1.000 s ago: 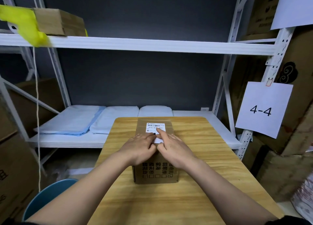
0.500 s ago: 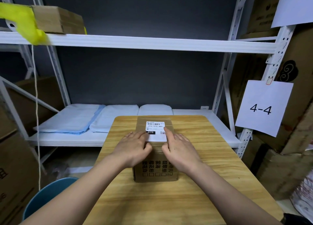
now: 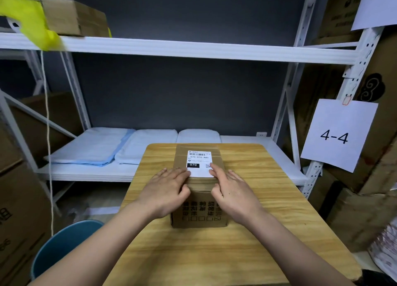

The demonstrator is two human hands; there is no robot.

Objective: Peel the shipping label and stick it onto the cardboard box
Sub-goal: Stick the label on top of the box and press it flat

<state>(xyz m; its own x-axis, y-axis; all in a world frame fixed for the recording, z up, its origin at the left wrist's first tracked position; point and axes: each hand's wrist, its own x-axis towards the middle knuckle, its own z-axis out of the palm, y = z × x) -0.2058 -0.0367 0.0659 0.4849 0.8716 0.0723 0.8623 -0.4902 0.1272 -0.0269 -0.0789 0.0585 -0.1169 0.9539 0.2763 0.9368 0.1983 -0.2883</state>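
White metal shelving (image 3: 193, 49) against a dark grey wall fills the background, with a wooden table (image 3: 214, 253) in the lower centre of the frame. At the right edge, a paper sign (image 3: 337, 135) reading "4-4" hangs on the shelf post; a second sheet above it is cut off by the frame. Cartons at the far left and right are only partly in view, and a blue round object (image 3: 62, 249) at lower left is cut off too; what it is cannot be told. The small print on the shipping label (image 3: 199, 163) is too fine to read beyond "070-070-A80" and a black "070" block.

That label, white with a barcode, lies flat on top of the brown cardboard box (image 3: 199, 212), which stands in the middle of the table with printed characters on its near face.

Both hands lie palm down and spread flat on the box top, gripping nothing. The left hand (image 3: 167, 191) touches the label's lower left corner with its fingertips; the right hand (image 3: 234, 191) touches the lower right edge. Both forearms reach in from the bottom corners.
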